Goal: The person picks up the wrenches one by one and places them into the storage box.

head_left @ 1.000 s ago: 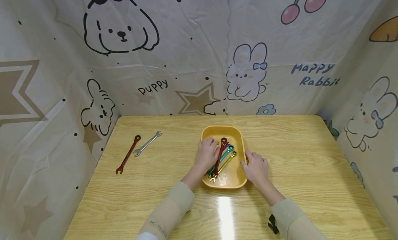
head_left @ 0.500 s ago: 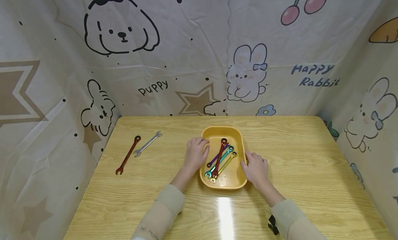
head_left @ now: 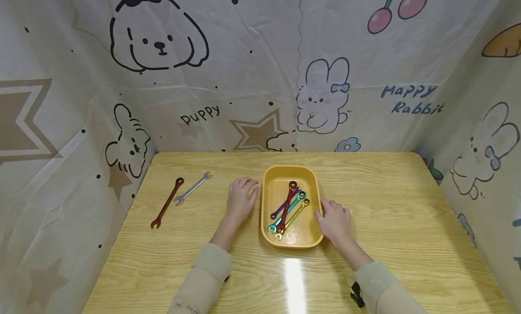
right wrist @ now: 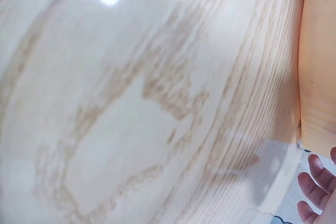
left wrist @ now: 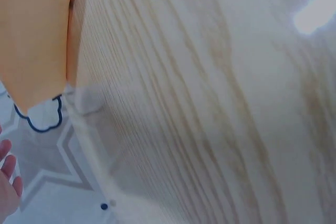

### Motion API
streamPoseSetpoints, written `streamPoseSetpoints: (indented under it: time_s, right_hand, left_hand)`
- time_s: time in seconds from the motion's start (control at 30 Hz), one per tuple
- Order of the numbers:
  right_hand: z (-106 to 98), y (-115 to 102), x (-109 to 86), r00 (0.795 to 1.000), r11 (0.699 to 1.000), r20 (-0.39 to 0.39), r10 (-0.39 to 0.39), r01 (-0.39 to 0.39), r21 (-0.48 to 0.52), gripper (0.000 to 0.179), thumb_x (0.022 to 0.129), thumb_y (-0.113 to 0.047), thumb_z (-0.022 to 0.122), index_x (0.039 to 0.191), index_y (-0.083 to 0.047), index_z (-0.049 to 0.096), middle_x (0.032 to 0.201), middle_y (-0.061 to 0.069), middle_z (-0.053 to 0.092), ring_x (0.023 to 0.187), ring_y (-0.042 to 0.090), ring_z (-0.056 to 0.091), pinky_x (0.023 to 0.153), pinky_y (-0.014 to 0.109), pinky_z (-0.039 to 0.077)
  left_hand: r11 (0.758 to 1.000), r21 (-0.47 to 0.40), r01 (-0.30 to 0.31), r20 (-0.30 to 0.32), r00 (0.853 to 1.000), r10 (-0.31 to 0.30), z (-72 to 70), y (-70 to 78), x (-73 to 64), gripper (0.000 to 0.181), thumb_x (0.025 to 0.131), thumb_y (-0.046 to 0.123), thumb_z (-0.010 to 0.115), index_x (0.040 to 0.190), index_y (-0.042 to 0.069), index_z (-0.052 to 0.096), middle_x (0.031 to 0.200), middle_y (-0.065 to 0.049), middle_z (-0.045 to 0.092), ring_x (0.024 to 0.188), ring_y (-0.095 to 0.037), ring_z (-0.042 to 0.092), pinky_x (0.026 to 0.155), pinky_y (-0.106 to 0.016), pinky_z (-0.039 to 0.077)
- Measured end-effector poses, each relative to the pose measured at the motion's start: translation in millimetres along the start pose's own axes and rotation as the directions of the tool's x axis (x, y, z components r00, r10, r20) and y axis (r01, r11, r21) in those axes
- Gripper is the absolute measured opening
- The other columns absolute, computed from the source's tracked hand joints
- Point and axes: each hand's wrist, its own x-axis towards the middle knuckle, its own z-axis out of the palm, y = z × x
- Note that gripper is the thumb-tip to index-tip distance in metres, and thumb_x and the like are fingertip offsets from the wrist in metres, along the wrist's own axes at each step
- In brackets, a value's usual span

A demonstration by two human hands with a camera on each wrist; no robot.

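A yellow plastic tray (head_left: 310,228) sits on the wooden table. Inside it, a dark red wrench (head_left: 288,201) lies over a teal wrench (head_left: 272,227), with a purple wrench (head_left: 279,209) and a gold wrench (head_left: 296,216) alongside. My left hand (head_left: 239,200) is just left of the tray, apart from it, fingers loosely bent and holding nothing. At the tray's right wall rests my right hand (head_left: 335,219), its thumb at the rim and its fingers relaxed along the outside. In the right wrist view those fingers (right wrist: 313,190) look slightly spread.
On the left side of the table lie another dark red wrench (head_left: 166,205) and a silver wrench (head_left: 193,189). Printed cloth (head_left: 260,69) walls off the table's back and both sides. A light reflection shows on the wood in front of the tray.
My left hand has drawn out of the tray and moved left onto the table side, uncovering the purple and teal wrenches. The right hand has stayed at the tray's right wall.
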Motion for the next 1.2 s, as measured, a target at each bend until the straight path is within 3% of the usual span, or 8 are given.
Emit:
streamPoseSetpoints:
  time_s: [0.67,0.9,1.2]
  right_hand:
    - [1.0,0.5,-0.5,1.0,1.0,0.009,0.006,-0.006,-0.001,0.034,0.088,-0.029,0.051,0.115,-0.008,0.052,0.102,0.018,0.059,0.098,0.037,0.052,0.085,0.053,0.033]
    - [1.8,0.9,0.5,1.0,1.0,0.012,0.008,-0.008,-0.004,0.033,0.087,-0.028,0.052,0.114,-0.009,0.052,0.1,0.017,0.059,0.097,0.036,0.052,0.085,0.053,0.033]
    - [3.1,1.1,1.0,1.0,1.0,0.012,0.007,-0.007,0.001,0.032,0.088,-0.028,0.052,0.114,-0.009,0.052,0.1,0.017,0.059,0.097,0.036,0.052,0.085,0.052,0.033]
  left_hand:
    - [0.985,0.037,0.17,0.041,0.984,-0.172,-15.9,-49.2,-10.7,0.021,0.086,0.014,0.062,0.105,0.007,0.065,0.108,-0.012,0.058,0.105,-0.029,0.047,0.096,-0.047,0.03]
    - [0.983,0.018,0.181,0.013,0.983,-0.182,-17.7,-65.2,-15.4,0.023,0.085,0.013,0.063,0.107,0.006,0.065,0.107,-0.013,0.058,0.104,-0.031,0.048,0.095,-0.048,0.029]
    - [0.957,-0.007,0.292,0.061,0.955,-0.291,-22.7,-85.3,-22.5,0.033,0.087,0.015,0.06,0.119,0.007,0.059,0.12,-0.015,0.052,0.118,-0.032,0.04,0.101,-0.049,0.023]
